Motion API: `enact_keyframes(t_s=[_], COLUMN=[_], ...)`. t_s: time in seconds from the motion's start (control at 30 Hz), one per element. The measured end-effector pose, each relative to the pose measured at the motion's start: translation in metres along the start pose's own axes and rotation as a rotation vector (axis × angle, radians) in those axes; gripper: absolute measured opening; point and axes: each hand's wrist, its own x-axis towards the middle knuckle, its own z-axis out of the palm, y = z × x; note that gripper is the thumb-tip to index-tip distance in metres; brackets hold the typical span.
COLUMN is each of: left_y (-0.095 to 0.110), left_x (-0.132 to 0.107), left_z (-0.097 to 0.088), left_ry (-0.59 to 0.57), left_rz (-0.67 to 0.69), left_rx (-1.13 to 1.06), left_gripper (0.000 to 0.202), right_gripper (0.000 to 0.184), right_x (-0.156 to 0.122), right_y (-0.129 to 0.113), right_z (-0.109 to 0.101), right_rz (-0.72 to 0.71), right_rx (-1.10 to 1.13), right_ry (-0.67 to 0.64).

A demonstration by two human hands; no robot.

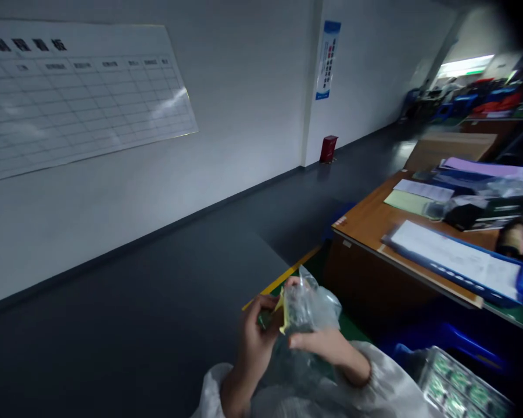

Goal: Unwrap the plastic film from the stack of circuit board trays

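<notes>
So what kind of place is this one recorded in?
Probably an electronics workshop or factory floor: a ruled chart board on the wall, a wooden desk with paperwork, a tray of green circuit boards, and both hands holding a clear plastic bag.

This is an electronics factory or workshop floor. A large gridded chart [78, 96] and a blue notice [328, 58] hang on the bare wall up and left of the fingers. To their right a wooden surface [370, 217] bears papers and folders, and a tray of green circuit boards [459, 386] lies close by.

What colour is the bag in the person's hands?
Clear, see-through plastic bag, with a yellow edge showing at its left; seen in the head view.
</notes>
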Motion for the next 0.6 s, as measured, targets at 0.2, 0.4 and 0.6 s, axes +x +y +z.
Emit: enact_keyframes(t_s=[0.2, 0.4, 0.6], left_y=[-0.064, -0.15, -0.239], left_x=[0.145, 0.239, 0.354], left_z=[0.026, 0.023, -0.004], left_ry=[-0.063, -0.197, -0.207], left_rz=[0.134, 0.139, 0.133], left_rx=[0.458, 0.515, 0.354], left_gripper=[0.021, 0.045, 0.043], right_gripper=[0.063, 0.047, 0.049], right_x=[0.146, 0.265, 0.397], right_y=[0.055, 0.122, 0.174], right_z=[-0.021, -0.042, -0.061], right_rz=[0.146, 0.248, 0.268], right_rx=[0.15, 0.252, 0.154], right_ry=[0.213, 0.442, 0.579])
